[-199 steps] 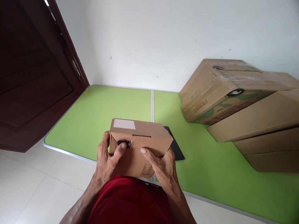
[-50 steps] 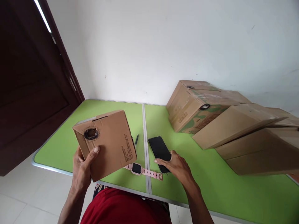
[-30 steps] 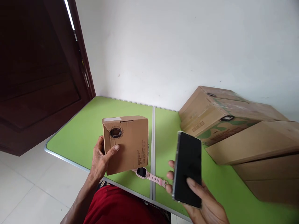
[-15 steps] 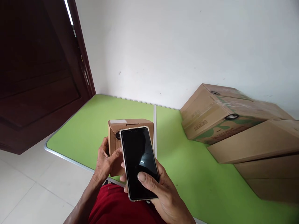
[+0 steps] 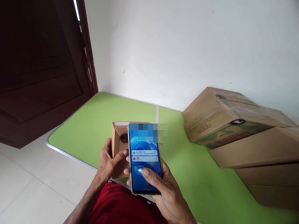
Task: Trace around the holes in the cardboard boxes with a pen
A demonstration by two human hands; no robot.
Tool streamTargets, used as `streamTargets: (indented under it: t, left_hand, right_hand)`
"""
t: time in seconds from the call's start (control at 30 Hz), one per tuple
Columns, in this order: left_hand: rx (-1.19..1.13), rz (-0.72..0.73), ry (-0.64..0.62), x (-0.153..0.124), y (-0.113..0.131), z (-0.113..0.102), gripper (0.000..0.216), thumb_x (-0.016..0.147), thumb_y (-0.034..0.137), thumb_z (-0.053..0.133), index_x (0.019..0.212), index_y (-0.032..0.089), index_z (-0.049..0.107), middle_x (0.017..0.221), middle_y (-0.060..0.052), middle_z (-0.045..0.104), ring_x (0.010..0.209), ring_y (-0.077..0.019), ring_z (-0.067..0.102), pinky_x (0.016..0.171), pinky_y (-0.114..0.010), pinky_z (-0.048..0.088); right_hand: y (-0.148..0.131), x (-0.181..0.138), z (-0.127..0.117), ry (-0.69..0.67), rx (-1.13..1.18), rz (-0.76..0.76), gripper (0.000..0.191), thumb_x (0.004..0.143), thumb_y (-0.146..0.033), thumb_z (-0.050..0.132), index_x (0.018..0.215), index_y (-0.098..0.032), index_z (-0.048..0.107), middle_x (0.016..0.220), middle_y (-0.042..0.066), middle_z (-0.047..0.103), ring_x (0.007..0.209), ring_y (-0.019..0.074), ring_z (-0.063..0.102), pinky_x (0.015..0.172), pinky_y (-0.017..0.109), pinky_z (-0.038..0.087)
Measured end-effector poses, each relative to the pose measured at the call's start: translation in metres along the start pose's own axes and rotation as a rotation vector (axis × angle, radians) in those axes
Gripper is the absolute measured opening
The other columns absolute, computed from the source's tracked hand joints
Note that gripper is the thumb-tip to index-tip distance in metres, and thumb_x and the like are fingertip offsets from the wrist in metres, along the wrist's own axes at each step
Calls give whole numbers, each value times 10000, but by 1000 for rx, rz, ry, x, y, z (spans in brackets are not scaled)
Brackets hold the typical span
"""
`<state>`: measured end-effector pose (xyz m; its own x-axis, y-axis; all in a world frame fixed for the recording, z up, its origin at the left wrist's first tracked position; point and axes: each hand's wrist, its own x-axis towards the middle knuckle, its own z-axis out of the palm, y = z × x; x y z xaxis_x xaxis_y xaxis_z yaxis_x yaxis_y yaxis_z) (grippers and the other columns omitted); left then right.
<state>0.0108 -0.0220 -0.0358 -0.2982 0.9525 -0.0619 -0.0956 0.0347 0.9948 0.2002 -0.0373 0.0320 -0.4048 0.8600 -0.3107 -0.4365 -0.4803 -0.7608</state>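
Note:
My right hand (image 5: 165, 186) is closed around a smartphone (image 5: 144, 174) in a clear case, with the thumb over the lower screen. The screen is lit with a blue lock screen and two notification cards; pixelation covers its top part. Behind the phone, my left hand (image 5: 111, 160) grips a small brown cardboard box (image 5: 119, 146) by its left side, thumb on the near face. A dark round mark shows on that face, and a pale strip lies along the top edge. The phone hides much of the box.
Several large cardboard cartons (image 5: 247, 149) are stacked on the right part of the green table (image 5: 79, 124). A metal strip crosses the tabletop. Behind it rises a white wall (image 5: 163, 46); a dark brown door (image 5: 42, 62) stands at the left above a tiled floor (image 5: 28, 180).
The phone screen has gone from black to lit, showing blue wallpaper and notifications. The view has shifted slightly, and both hands keep their holds.

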Motion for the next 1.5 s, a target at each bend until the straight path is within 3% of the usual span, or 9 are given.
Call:
streamTargets:
  t: [0.37,0.53,0.73,0.93,1.1,1.33,1.5]
  left_hand:
    - [39,1,1,0,-7,1,686,786,689,912,1215,199,697,1086,-90,824,981,-300,771,848,-374,618]
    - [-9,-27,36,-2,-8,-1,697,774,643,947,1243,193,696,1172,-114,824,1038,-319,772,867,-390,634]
    - [-98,-8,177,7,-10,-14,753,739,622,986,1284,184,706,1219,-124,803,1039,-306,749,835,-375,632]
    - [-117,10,244,12,-6,-21,790,731,625,982,1334,198,702,1317,-123,766,1094,-303,730,873,-385,627]
    - [-110,-2,234,10,-7,-18,809,694,662,988,1294,197,709,1302,-130,767,1076,-314,728,847,-393,628]
    - [-92,-9,209,9,-9,-14,810,706,654,989,1311,193,710,1290,-136,768,1071,-313,727,848,-389,623]
    - [-73,-12,194,9,-8,-11,802,714,652,988,1312,197,708,1316,-130,763,1081,-308,726,847,-380,624]
  right_hand:
    - [8,2,-6,4,-4,6,507,842,-451,1010,1270,-266,809,1181,128,877,1129,374,843,984,531,687]
    - [7,0,-14,135,2,-44,475,809,-460,1027,1189,-258,825,1253,133,866,1069,376,856,913,513,710]
    - [-8,2,-45,308,-24,-170,556,779,-502,1037,1234,-272,816,1265,117,866,1029,378,862,780,463,728]
    - [-8,12,-78,489,-203,-100,791,668,-599,1066,1287,-218,753,1050,126,897,805,343,856,551,349,623]
    - [8,22,-99,537,-187,-33,893,573,-657,1078,1260,-200,736,950,109,898,767,331,851,601,355,635]
    - [21,29,-116,548,-233,-17,763,595,-622,1046,1148,-198,737,885,109,887,824,361,867,540,316,567]
    - [26,32,-128,555,-244,-19,760,610,-666,1008,1137,-188,743,872,110,880,818,350,858,609,349,604]
